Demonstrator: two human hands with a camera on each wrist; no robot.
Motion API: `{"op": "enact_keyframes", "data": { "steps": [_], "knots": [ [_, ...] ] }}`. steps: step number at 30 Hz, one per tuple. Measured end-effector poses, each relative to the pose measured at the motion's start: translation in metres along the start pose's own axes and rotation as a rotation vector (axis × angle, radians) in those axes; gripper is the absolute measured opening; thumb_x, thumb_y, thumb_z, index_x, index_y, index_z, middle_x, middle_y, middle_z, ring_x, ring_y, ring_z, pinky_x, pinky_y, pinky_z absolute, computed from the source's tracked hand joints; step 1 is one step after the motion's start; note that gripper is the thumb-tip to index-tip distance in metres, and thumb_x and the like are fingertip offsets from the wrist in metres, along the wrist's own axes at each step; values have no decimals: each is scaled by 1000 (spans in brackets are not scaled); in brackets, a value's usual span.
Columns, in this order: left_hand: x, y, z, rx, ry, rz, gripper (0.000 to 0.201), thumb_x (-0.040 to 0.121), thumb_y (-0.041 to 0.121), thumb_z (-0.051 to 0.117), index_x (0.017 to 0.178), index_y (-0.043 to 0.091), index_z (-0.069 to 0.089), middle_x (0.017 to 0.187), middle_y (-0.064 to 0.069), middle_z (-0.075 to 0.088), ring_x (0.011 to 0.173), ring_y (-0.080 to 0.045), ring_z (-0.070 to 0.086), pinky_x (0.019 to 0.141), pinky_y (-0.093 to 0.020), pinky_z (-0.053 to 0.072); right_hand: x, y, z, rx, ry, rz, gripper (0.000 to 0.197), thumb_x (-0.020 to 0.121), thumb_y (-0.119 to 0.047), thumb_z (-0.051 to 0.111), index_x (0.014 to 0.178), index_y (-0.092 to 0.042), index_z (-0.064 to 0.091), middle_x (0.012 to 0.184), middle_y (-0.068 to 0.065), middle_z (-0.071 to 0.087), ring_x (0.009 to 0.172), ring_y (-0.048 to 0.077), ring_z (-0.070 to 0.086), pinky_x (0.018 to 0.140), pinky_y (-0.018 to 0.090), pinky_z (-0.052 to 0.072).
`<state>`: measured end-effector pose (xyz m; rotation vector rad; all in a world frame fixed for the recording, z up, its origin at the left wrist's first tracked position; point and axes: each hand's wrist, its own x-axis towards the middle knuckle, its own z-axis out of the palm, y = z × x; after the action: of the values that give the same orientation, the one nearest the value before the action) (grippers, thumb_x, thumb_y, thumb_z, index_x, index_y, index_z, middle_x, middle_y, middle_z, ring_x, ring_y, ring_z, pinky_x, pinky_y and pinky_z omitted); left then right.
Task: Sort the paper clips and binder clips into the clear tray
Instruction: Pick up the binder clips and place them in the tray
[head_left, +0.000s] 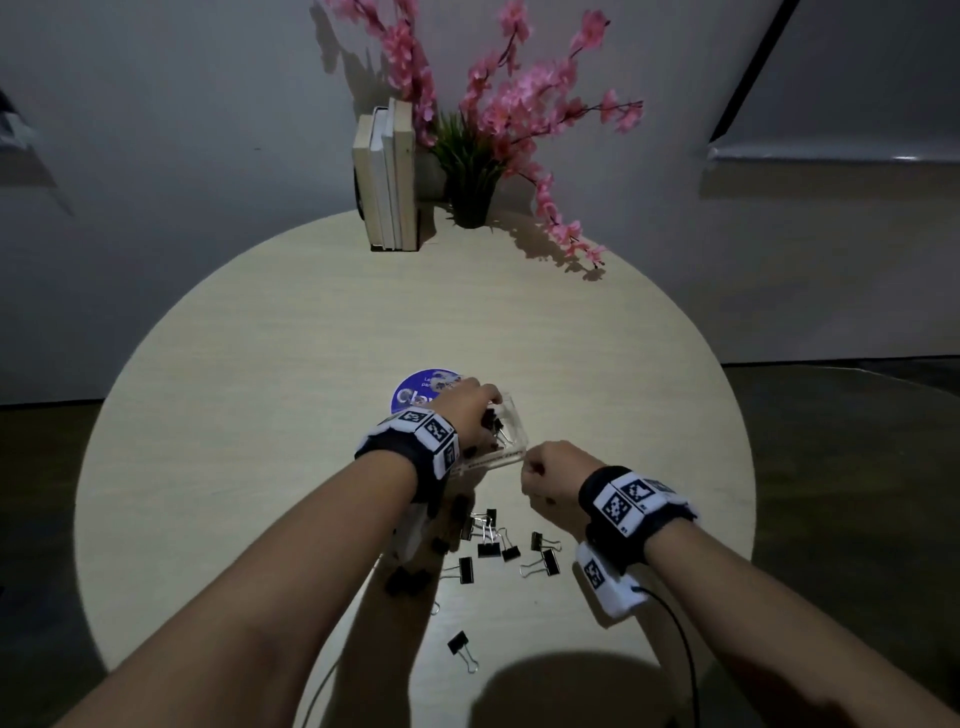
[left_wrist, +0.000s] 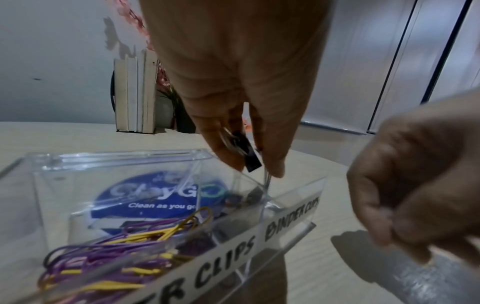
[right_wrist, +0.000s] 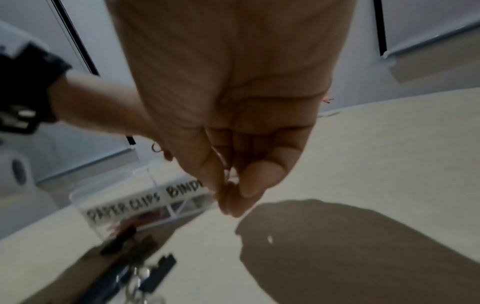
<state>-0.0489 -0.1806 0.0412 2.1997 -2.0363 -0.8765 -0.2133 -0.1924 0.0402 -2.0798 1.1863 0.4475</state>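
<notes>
The clear tray (head_left: 492, 461) stands mid-table, its front labelled PAPER CLIPS and BINDER CLIPS (left_wrist: 293, 224). Purple and yellow paper clips (left_wrist: 122, 248) fill its left compartment. My left hand (head_left: 491, 410) hovers over the right compartment and pinches a black binder clip (left_wrist: 250, 159) between thumb and fingers (left_wrist: 253, 170). My right hand (head_left: 527, 470) sits just off the tray's right front corner, fingers curled with the thumb against them (right_wrist: 233, 197); no clip shows clearly in it. Several loose black binder clips (head_left: 488, 548) lie on the table between my forearms, and one (head_left: 460, 644) lies nearer me.
A round blue sticker (head_left: 423, 392) lies under the tray's far side. Upright books (head_left: 389, 182) and a pot plant with pink blossoms (head_left: 470, 171) stand at the round table's far edge (head_left: 291, 244). A black cable (head_left: 680, 639) trails from my right wrist.
</notes>
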Motion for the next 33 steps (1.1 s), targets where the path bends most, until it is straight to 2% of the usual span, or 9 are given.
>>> {"op": "enact_keyframes", "data": {
  "steps": [4, 8, 11, 15, 19, 22, 25, 30, 33],
  "knots": [
    [-8, 3, -3, 48, 60, 74, 38, 91, 17, 56, 129, 17, 54, 132, -7, 57, 120, -25, 54, 89, -34, 46, 0, 0, 21, -60, 1, -73, 25, 86, -8, 51, 109, -9, 61, 97, 5, 57, 87, 20, 54, 67, 24, 40],
    [-34, -8, -2, 21, 244, 80, 21, 95, 27, 47, 105, 17, 63, 112, -2, 66, 104, -23, 62, 71, -29, 40, 7, -7, 38, -230, -1, -241, 46, 86, -6, 52, 131, -18, 49, 128, 10, 49, 118, 28, 48, 91, 37, 44],
    [-66, -25, 10, 92, 244, 91, 24, 95, 33, 43, 98, 18, 62, 98, -3, 71, 92, -26, 65, 67, -30, 43, 11, -10, 48, -390, 24, -349, 41, 86, -4, 49, 125, -15, 54, 126, 13, 49, 117, 32, 47, 90, 40, 44],
    [-107, -52, 41, 187, 109, 144, 46, 86, 49, 28, 100, 20, 61, 103, -2, 69, 94, -27, 65, 73, -31, 47, 8, -11, 53, -464, 57, -331, 24, 89, -11, 50, 112, -8, 57, 120, 13, 50, 110, 33, 51, 82, 41, 46],
    [-129, -74, 67, 189, -83, 118, 47, 87, 47, 54, 127, 23, 49, 128, -1, 50, 116, -22, 52, 87, -34, 47, 4, -14, 56, -437, 76, -332, 36, 87, -2, 45, 121, -12, 51, 121, 12, 50, 109, 33, 52, 82, 41, 48],
    [-137, -77, 77, 169, -131, 91, 62, 81, 48, 63, 134, 22, 41, 130, -3, 44, 119, -22, 44, 91, -34, 44, 0, -22, 56, -446, 33, -353, 41, 88, -15, 49, 129, -16, 47, 125, 10, 49, 114, 30, 48, 87, 41, 46],
    [-140, -75, 85, 128, -106, 70, 55, 84, 41, 63, 131, 20, 44, 129, -4, 45, 119, -22, 45, 91, -34, 45, -2, -28, 63, -469, 27, -281, 43, 87, -28, 58, 124, -11, 45, 124, 12, 47, 113, 32, 48, 87, 42, 46],
    [-139, -68, 91, 8, -67, 49, 29, 93, 18, 52, 121, 13, 56, 125, -9, 51, 118, -25, 48, 97, -34, 44, 6, -27, 66, -206, 37, -120, 39, 86, -19, 63, 120, -7, 49, 126, 15, 48, 111, 32, 53, 91, 36, 44],
    [-136, -68, 89, -18, -36, 37, 29, 95, 12, 46, 121, 13, 58, 124, -10, 52, 118, -26, 47, 97, -34, 43, 9, -26, 64, -79, 38, -63, 23, 84, -16, 66, 102, -9, 54, 117, 17, 52, 95, 29, 56, 80, 32, 44]
  ]
}}
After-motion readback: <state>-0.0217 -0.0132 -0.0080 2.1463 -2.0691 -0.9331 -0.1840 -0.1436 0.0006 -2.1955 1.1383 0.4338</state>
